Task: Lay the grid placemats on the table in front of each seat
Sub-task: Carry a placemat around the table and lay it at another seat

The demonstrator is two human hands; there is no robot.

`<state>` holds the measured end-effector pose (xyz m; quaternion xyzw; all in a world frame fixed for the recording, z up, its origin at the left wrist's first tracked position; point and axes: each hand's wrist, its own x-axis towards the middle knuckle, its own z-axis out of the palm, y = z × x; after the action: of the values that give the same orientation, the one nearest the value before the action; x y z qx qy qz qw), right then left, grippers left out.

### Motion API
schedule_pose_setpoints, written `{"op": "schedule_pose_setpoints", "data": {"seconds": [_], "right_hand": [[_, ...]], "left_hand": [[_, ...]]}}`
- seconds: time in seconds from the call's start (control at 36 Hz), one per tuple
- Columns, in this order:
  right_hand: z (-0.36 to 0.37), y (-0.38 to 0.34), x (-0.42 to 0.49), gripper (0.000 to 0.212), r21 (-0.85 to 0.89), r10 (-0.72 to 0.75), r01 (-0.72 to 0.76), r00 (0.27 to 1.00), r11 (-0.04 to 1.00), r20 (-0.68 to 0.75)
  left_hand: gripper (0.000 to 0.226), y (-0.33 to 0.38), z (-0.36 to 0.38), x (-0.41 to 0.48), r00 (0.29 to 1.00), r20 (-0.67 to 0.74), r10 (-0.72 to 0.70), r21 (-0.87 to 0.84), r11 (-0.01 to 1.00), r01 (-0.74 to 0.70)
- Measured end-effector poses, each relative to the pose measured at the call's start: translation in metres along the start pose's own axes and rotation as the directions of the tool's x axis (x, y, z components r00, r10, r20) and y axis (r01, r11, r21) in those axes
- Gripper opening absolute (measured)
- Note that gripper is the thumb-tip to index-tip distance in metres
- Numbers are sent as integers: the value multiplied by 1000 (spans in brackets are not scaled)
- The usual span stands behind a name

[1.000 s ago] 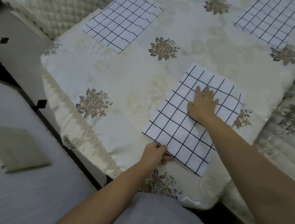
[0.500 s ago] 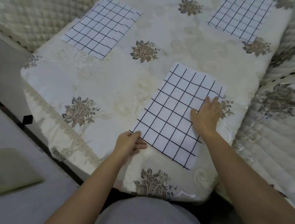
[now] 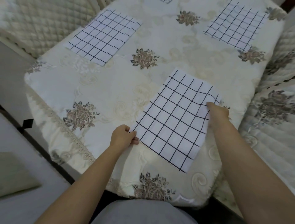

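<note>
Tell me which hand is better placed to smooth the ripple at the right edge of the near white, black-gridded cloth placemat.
Right, probably. The right hand grips the near white, black-gridded cloth placemat right at the rippled edge; the left hand pinches its opposite, near-left corner.

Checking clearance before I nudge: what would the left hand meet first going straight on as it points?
The near placemat, whose corner the left hand pinches; farther along that line, probably the right hand.

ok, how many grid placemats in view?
3: near placemat, gripped by left hand and right hand; far-left placemat; far-right placemat. A gridded sliver at the top edge may be a fourth.
</note>
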<state>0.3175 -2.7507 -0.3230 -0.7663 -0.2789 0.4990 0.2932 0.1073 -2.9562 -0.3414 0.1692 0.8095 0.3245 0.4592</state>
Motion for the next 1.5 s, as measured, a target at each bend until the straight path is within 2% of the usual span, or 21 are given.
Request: {"op": "schedule_pose_setpoints", "data": {"seconds": [0.08, 0.17, 0.28, 0.36, 0.44, 0.56, 0.61, 0.75, 0.89, 0.97, 1.06, 1.28, 1.5], "right_hand": [[3, -2, -4, 68, 82, 6, -10, 999, 997, 49], [5, -6, -9, 71, 86, -60, 56, 997, 995, 49], [6, -8, 0, 54, 103, -92, 87, 995, 991, 45], [2, -12, 0, 56, 184, -108, 108, 994, 977, -7], [0, -14, 3, 57, 268, -193, 186, 981, 945, 0], [-3, -14, 10, 56, 113, -355, 360, 933, 926, -58], [-3, -11, 12, 53, 27, -409, 410, 911, 911, -42], [-3, 0, 13, 52, -153, -415, 413, 910, 898, 22], [-6, 13, 20, 47, -293, -384, 382, 922, 876, 54], [-8, 15, 25, 44, -323, -371, 366, 927, 872, 49], [-11, 14, 36, 45, -330, -375, 362, 927, 872, 27], [-24, 14, 45, 41, -396, -375, 343, 927, 852, -3], [-30, 17, 48, 40, -420, -409, 364, 912, 831, -20]], "left_hand": [[21, 0, -1, 0, 1000, 8, 10, -2, 1000, -10], [21, -1, -1, 1, 1000, 18, 7, 8, 1000, -8], [18, -2, -2, 2, 1000, 27, -3, -25, 1000, 4], [14, -2, -3, 2, 999, 35, -8, -41, 999, 10], [15, -2, -3, 1, 999, 38, -3, -42, 999, 5], [14, -4, -3, 3, 999, 37, 8, -28, 1000, -7], [13, -5, -2, 3, 999, 35, 17, 0, 1000, -17], [11, -3, -1, 2, 1000, 20, 22, 61, 998, -23], [19, 3, 1, 1, 1000, 13, -3, 74, 997, 2], [22, 5, 2, -1, 1000, 30, 4, 104, 995, -7], [22, 8, 7, -3, 998, 49, 49, 225, 973, -59], [30, 9, 18, -1, 987, 94, 128, 528, 834, -158], [34, 16, 23, 0, 982, 53, 183, 652, 738, -173]]}}
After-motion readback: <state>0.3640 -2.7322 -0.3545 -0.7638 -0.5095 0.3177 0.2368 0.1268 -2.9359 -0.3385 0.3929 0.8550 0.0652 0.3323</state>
